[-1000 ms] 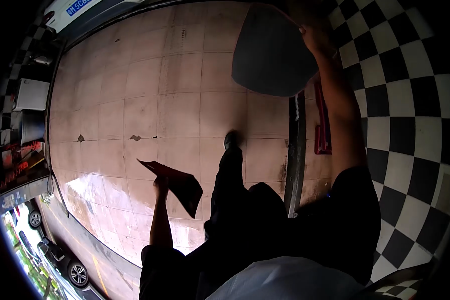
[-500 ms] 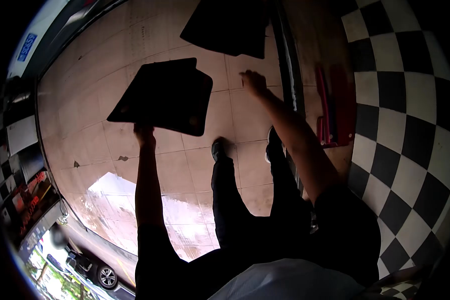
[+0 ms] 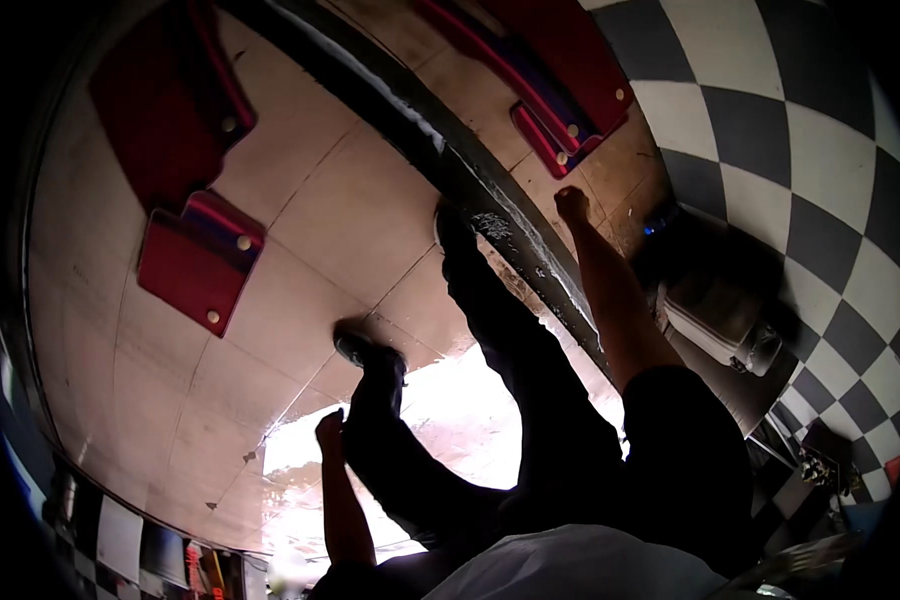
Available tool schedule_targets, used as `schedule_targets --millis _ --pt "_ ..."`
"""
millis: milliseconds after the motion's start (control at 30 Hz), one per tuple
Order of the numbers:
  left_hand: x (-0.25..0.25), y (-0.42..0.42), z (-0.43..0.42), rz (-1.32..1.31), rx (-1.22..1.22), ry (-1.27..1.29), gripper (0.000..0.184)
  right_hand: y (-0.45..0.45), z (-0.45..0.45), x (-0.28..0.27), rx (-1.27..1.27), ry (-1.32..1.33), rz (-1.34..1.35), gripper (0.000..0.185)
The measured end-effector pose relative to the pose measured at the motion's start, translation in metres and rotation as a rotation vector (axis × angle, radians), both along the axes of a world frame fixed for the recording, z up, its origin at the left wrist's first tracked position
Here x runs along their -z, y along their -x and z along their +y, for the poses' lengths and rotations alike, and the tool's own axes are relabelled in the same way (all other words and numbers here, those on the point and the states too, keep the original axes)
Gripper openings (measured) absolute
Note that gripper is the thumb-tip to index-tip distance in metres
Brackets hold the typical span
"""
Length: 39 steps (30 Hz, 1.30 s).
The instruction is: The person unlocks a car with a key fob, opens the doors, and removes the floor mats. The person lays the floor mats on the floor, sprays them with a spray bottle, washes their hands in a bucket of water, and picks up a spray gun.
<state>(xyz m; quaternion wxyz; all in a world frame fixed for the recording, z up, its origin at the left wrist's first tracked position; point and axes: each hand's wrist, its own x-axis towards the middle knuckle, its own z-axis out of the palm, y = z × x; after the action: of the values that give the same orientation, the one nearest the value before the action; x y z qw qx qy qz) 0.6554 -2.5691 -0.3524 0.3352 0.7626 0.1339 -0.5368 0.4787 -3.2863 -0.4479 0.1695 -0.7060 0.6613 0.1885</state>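
Hanging low over the glare patch (image 3: 435,400) on the tan floor (image 3: 300,230), the L hand (image 3: 328,430) is just beside the person's L trouser leg (image 3: 375,410), fingers apparently curled; a small dark bit shows at its tip, can't tell what, or if anything's gripped. R hand (image 3: 572,205) is closed, fingers tucked together, out past the dark strip (image 3: 450,165) that forms the tan floor's R edge; nearest thing is the red stack (image 3: 558,80), just above it in view, apart from it. Stack = approx one wide red piece plus narrower ones w/ blue-purple bands & pale round studs, lying btwn the dark strip & the checkered surface (image 3: 760,130), its wide piece along the checkered edge.

On the tan floor, twd its upper L corner: big red mat (image 3: 155,110), a bit blurred, w/ a pale stud nr its R side. Sm. red mat (image 3: 195,275) sits at its lower end, looks touching, tilted, w/ two studs on its R side. L shoe (image 3: 353,345) is on the tan floor btwn sm. mat & strip; R shoe (image 3: 445,225) at the strip's edge. Grey bulky item (image 3: 715,315) is R of the R forearm, partly in shadow nr the checkered edge.
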Motion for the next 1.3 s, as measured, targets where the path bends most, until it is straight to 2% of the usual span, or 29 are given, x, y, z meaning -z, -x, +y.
schedule_targets --millis 33,67,133,167,200,267,300,367,433,467,500,600,633,733,767,800,867,900,933,967,1000,1033,1100,1200,1233,1267,1300 --pt "-0.021 -0.02 -0.023 -0.036 -0.195 -0.079 0.036 0.023 -0.026 0.046 -0.017 0.083 0.001 0.02" --pt "-0.017 -0.033 -0.032 -0.146 -0.313 -0.171 0.029 0.043 -0.047 0.08 -0.027 0.102 0.01 0.021" --pt "-0.014 -0.048 -0.052 -0.297 -0.116 -0.235 0.024 0.091 -0.088 0.179 0.254 0.093 -0.134 0.028" --pt "-0.011 -0.055 -0.059 -0.353 0.055 -0.159 0.021 0.095 -0.099 0.198 0.246 0.144 -0.177 0.03" --pt "-0.012 -0.058 -0.063 -0.307 0.131 -0.189 0.018 0.102 -0.104 0.215 0.238 0.19 -0.214 0.032" --pt "-0.009 -0.072 -0.093 -0.483 0.483 -0.17 0.02 0.09 -0.115 0.22 0.377 0.162 -0.326 0.046" --pt "-0.012 -0.076 -0.113 -0.451 0.436 -0.25 0.02 0.109 -0.137 0.249 0.371 0.098 -0.229 0.05" --pt "-0.011 -0.083 -0.142 -0.432 0.39 -0.356 0.019 0.136 -0.173 0.285 0.392 0.103 -0.283 0.055" --pt "0.014 -0.092 -0.114 -0.457 0.39 -0.288 0.017 0.146 -0.185 0.298 0.4 0.141 -0.284 0.06" --pt "0.016 -0.095 -0.118 -0.478 0.391 -0.247 0.015 0.137 -0.191 0.29 0.402 0.177 -0.26 0.063" --pt "0.014 -0.098 -0.138 -0.419 0.362 -0.316 0.015 0.126 -0.196 0.278 0.404 0.216 -0.236 0.066" --pt "0.016 -0.101 -0.183 -0.454 0.417 -0.325 0.016 0.087 -0.192 0.238 0.303 0.215 0.052 0.072" --pt "0.028 -0.106 -0.157 -0.505 0.504 -0.305 0.018 0.116 -0.202 0.271 0.241 0.222 -0.042 0.07" --pt "0.038 -0.107 -0.182 -0.511 0.475 -0.246 0.019 0.091 -0.19 0.232 0.44 0.195 -0.12 0.068" --pt "0.046 -0.107 -0.197 -0.516 0.53 -0.237 0.02 0.097 -0.192 0.248 0.438 0.194 -0.403 0.054" --pt "0.061 -0.105 -0.215 -0.522 0.578 -0.226 0.02 0.103 -0.197 0.26 0.429 0.247 -0.348 0.049" --pt "0.087 -0.088 -0.302 -0.349 0.364 0.01 0.021 0.068 -0.174 0.227 0.41 0.342 -0.227 0.038" --pt "0.099 -0.077 -0.356 -0.277 0.364 0.125 0.022 0.058 -0.152 0.216 0.611 0.388 -0.813 0.026" --pt "0.116 -0.059 -0.403 -0.186 0.223 0.292 0.024 0.045 -0.135 0.195 0.583 0.378 -0.971 0.019" --pt "0.107 -0.044 -0.475 -0.118 0.198 0.451 0.02 0.011 -0.11 0.127 0.544 0.378 -1.011 0.019" --pt "0.104 -0.03 -0.531 0.021 0.108 0.529 0.023 -0.001 -0.093 0.104 0.532 0.382 -1.077 0.014" --pt "0.072 -0.018 -0.597 0.214 -0.161 0.67 0.028 -0.016 -0.074 0.064 0.524 0.374 -1.001 0.013" --pt "0.082 -0.001 -0.662 0.329 -0.237 0.681 0.03 -0.033 -0.042 0.015 0.454 0.384 -0.971 0.017" --pt "0.044 -0.001 -0.695 0.404 -0.221 0.422 0.032 -0.054 0.004 -0.067 0.368 0.362 -0.97 0.02" --pt "0.024 -0.008 -0.687 0.525 -0.182 0.321 0.033 -0.056 0.018 -0.085 0.306 0.337 -0.947 0.021" --pt "-0.01 -0.015 -0.67 0.527 -0.148 0.343 0.031 -0.057 0.033 -0.107 0.263 0.305 -1.048 0.021" --pt "0.0 -0.01 -0.649 0.713 -0.356 0.584 0.026 -0.057 0.043 -0.122 0.275 0.226 -1.048 0.022"
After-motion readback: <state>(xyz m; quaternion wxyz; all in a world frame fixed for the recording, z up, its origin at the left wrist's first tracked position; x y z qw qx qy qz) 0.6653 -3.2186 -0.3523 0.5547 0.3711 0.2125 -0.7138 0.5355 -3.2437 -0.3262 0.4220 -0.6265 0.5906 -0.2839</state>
